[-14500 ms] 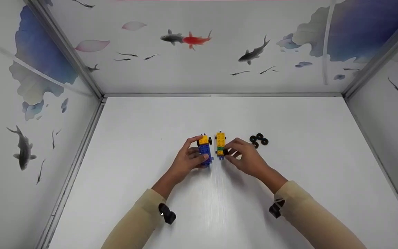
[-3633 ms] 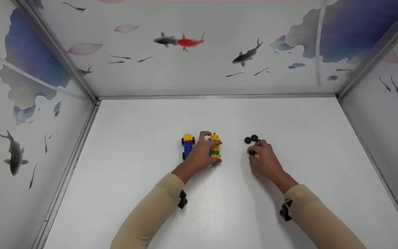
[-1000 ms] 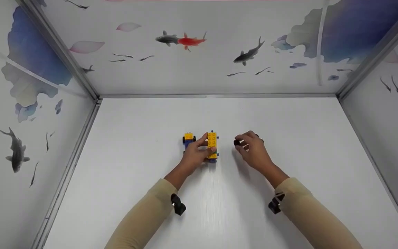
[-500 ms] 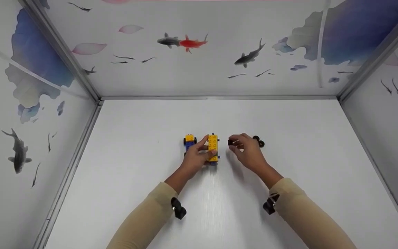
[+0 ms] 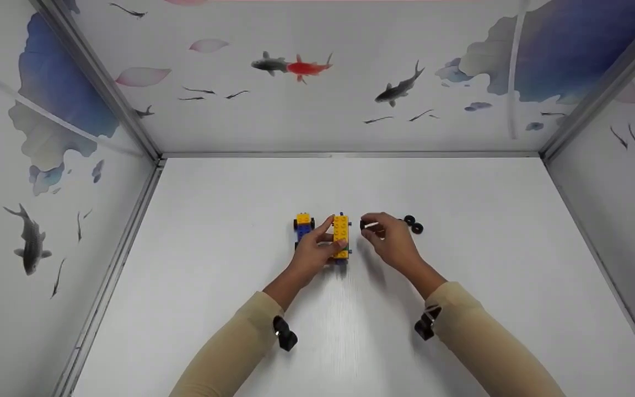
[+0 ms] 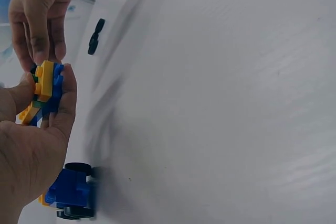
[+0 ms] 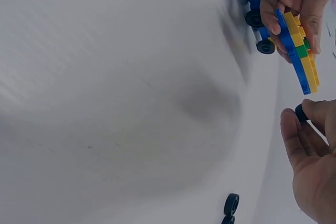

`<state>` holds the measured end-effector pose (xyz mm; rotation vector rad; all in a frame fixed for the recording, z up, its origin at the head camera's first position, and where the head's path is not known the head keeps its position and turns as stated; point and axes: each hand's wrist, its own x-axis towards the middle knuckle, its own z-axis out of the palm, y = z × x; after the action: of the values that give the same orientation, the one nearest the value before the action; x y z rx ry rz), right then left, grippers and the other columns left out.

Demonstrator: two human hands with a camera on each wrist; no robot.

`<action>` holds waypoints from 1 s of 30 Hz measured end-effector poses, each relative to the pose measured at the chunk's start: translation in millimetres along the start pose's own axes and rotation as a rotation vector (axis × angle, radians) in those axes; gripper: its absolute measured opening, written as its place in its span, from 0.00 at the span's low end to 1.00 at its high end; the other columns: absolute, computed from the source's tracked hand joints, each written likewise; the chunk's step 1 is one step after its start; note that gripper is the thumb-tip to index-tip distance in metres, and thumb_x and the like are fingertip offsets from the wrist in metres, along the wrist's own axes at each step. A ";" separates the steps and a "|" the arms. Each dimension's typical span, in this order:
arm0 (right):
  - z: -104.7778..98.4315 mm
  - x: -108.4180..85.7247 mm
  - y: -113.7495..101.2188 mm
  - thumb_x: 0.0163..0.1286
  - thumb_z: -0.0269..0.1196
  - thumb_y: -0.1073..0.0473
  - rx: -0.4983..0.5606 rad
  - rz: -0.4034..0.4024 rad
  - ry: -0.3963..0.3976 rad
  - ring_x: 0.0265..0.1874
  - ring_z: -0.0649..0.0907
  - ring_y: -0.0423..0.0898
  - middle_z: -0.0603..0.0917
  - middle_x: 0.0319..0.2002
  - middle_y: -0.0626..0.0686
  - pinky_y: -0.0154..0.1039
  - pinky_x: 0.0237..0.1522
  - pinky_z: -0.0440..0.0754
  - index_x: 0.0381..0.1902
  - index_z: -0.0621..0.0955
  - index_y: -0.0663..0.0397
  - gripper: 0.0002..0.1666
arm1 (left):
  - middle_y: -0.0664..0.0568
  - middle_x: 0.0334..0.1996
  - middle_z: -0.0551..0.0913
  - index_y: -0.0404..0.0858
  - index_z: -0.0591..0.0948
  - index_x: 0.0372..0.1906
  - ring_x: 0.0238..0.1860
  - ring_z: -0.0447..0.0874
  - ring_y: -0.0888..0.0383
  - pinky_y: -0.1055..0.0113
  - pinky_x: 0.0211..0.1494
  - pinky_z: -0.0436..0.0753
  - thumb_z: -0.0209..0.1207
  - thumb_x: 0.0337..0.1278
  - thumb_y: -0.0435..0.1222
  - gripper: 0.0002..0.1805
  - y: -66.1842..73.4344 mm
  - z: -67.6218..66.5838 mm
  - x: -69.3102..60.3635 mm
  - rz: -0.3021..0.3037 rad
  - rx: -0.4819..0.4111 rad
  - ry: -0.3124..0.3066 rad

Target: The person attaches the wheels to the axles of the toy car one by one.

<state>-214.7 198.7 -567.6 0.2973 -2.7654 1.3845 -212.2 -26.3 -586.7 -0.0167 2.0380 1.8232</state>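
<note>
My left hand (image 5: 312, 251) grips a toy car body built of yellow, green and blue bricks (image 5: 340, 221), raised over the table with its studs up. Blue axle stubs show on its right side in the head view. Just right of it, my right hand (image 5: 397, 242) pinches a small black wheel (image 7: 300, 113) between thumb and fingertips. A narrow gap separates that wheel from the car body. A second toy car, blue with a yellow end (image 5: 303, 227), stands on the table left of my left hand, which partly covers it. Black wheels (image 7: 265, 47) are fitted on it.
Loose black wheels (image 5: 417, 227) lie on the white table (image 5: 240, 193), just beyond and right of my right hand. Walls printed with fish border the table at the back (image 5: 317, 121) and on both sides.
Within the last second, my right hand carries the wheel left, close to the brick body. Earlier, my left hand held the blue car, now standing at left; fewer wheels lie loose.
</note>
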 end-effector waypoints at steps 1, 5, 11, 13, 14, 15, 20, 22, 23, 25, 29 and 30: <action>0.3 0.5 0.1 0.79 0.69 0.66 0.001 0.004 -0.004 0.57 0.93 0.57 0.90 0.61 0.59 0.55 0.62 0.92 0.65 0.86 0.58 0.20 | 0.44 0.67 0.83 0.61 0.64 0.88 0.56 0.90 0.54 0.60 0.60 0.92 0.70 0.76 0.43 0.43 0.3 0.2 -0.1 -0.003 -0.003 -0.001; 0.7 2.0 -0.9 0.80 0.69 0.65 0.010 0.024 -0.018 0.58 0.93 0.55 0.91 0.61 0.59 0.54 0.62 0.91 0.66 0.86 0.57 0.19 | 0.44 0.68 0.83 0.62 0.64 0.88 0.56 0.90 0.55 0.60 0.60 0.92 0.70 0.76 0.43 0.43 1.7 1.8 -0.7 -0.014 -0.008 -0.003; 3.0 4.4 -2.8 0.80 0.68 0.67 0.041 0.029 -0.034 0.59 0.93 0.55 0.91 0.61 0.59 0.53 0.63 0.91 0.67 0.85 0.58 0.20 | 0.46 0.67 0.84 0.62 0.65 0.87 0.54 0.90 0.55 0.59 0.58 0.92 0.71 0.75 0.43 0.43 2.5 4.6 -1.1 -0.009 -0.002 -0.007; 3.4 4.8 -3.1 0.80 0.68 0.67 0.047 0.026 -0.037 0.59 0.93 0.55 0.91 0.61 0.59 0.53 0.63 0.91 0.67 0.84 0.60 0.20 | 0.46 0.67 0.84 0.62 0.65 0.87 0.54 0.90 0.56 0.59 0.57 0.92 0.71 0.75 0.43 0.43 2.5 5.4 -1.4 -0.003 -0.003 -0.010; 3.5 5.0 -3.1 0.80 0.68 0.67 0.047 0.026 -0.038 0.59 0.93 0.56 0.91 0.61 0.59 0.53 0.63 0.91 0.66 0.84 0.60 0.20 | 0.46 0.67 0.84 0.62 0.65 0.87 0.54 0.90 0.56 0.59 0.57 0.92 0.71 0.75 0.44 0.43 2.7 5.7 -1.8 -0.001 -0.002 -0.011; 3.7 5.1 -3.1 0.80 0.68 0.67 0.050 0.026 -0.039 0.60 0.93 0.56 0.91 0.61 0.60 0.54 0.63 0.91 0.66 0.84 0.61 0.20 | 0.46 0.67 0.84 0.62 0.65 0.87 0.54 0.91 0.56 0.59 0.58 0.92 0.71 0.75 0.44 0.43 2.9 6.0 -2.2 0.002 0.000 -0.013; 4.5 5.4 -2.6 0.80 0.68 0.67 0.043 0.030 -0.045 0.60 0.92 0.56 0.91 0.62 0.59 0.54 0.64 0.91 0.67 0.84 0.60 0.20 | 0.46 0.67 0.84 0.61 0.64 0.88 0.53 0.90 0.56 0.58 0.57 0.92 0.71 0.75 0.44 0.43 3.0 6.4 -3.0 0.001 0.014 -0.008; 4.6 5.5 -2.6 0.80 0.68 0.66 0.038 0.026 -0.045 0.60 0.92 0.56 0.91 0.62 0.59 0.55 0.64 0.91 0.67 0.85 0.60 0.20 | 0.46 0.67 0.84 0.61 0.65 0.88 0.53 0.90 0.56 0.59 0.57 0.92 0.71 0.75 0.44 0.43 2.4 6.5 -2.5 0.001 0.018 -0.004; 4.6 5.4 -2.8 0.80 0.68 0.66 0.036 0.021 -0.045 0.60 0.92 0.56 0.91 0.62 0.59 0.55 0.64 0.91 0.67 0.85 0.59 0.20 | 0.46 0.66 0.85 0.61 0.65 0.87 0.53 0.90 0.56 0.60 0.57 0.92 0.71 0.75 0.44 0.43 2.3 6.5 -2.3 0.001 0.019 -0.003; 4.2 5.2 -3.3 0.80 0.68 0.67 0.039 0.011 -0.041 0.60 0.92 0.57 0.91 0.62 0.59 0.55 0.63 0.91 0.66 0.85 0.60 0.20 | 0.46 0.66 0.85 0.62 0.65 0.87 0.53 0.90 0.56 0.61 0.56 0.92 0.71 0.75 0.44 0.43 2.2 6.3 -2.0 0.004 0.022 -0.002; 2.9 4.8 -5.0 0.78 0.69 0.69 0.055 -0.011 -0.029 0.57 0.93 0.57 0.91 0.60 0.60 0.52 0.60 0.93 0.64 0.86 0.62 0.19 | 0.47 0.65 0.86 0.62 0.64 0.87 0.53 0.91 0.57 0.64 0.55 0.92 0.71 0.74 0.44 0.43 3.0 5.5 -2.0 0.014 0.038 -0.007; 2.5 5.0 -5.6 0.77 0.70 0.69 0.057 -0.017 -0.026 0.56 0.94 0.58 0.92 0.59 0.61 0.51 0.58 0.93 0.63 0.86 0.63 0.19 | 0.47 0.65 0.86 0.62 0.64 0.87 0.53 0.92 0.57 0.64 0.55 0.92 0.71 0.74 0.44 0.44 3.5 5.3 -2.2 0.017 0.040 -0.009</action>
<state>-218.4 192.7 -564.1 0.3426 -2.7403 1.4676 -209.6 -21.3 -583.0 0.0199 2.0738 1.7885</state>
